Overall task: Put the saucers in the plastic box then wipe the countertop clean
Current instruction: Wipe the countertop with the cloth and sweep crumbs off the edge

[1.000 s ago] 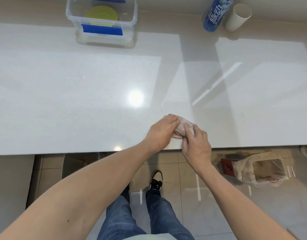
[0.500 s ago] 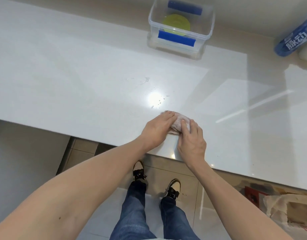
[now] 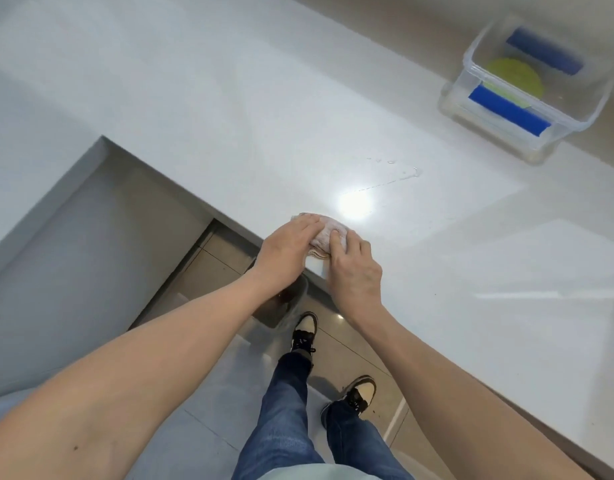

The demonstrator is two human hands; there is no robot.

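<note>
A crumpled pale cloth [image 3: 324, 233] lies at the front edge of the white countertop [image 3: 264, 116]. My left hand [image 3: 288, 247] lies over its left side and my right hand [image 3: 354, 268] presses its right side with straight fingers. Both hands are flat on the cloth. A streak of water drops [image 3: 399, 173] shows on the countertop beyond the cloth. At the far right stands the clear plastic box [image 3: 478, 57] with blue clips, and a yellow-green saucer [image 3: 513, 76] lies inside it.
The countertop turns a corner at the left, with a grey cabinet face [image 3: 73, 244] below it. A small bin [image 3: 288, 303] stands on the tiled floor under the edge, by my feet [image 3: 303, 332].
My hands have slid the cloth leftward along the counter's front edge. The view has swung left, so the box now sits at the far right and the bottle and cup are out of view.
</note>
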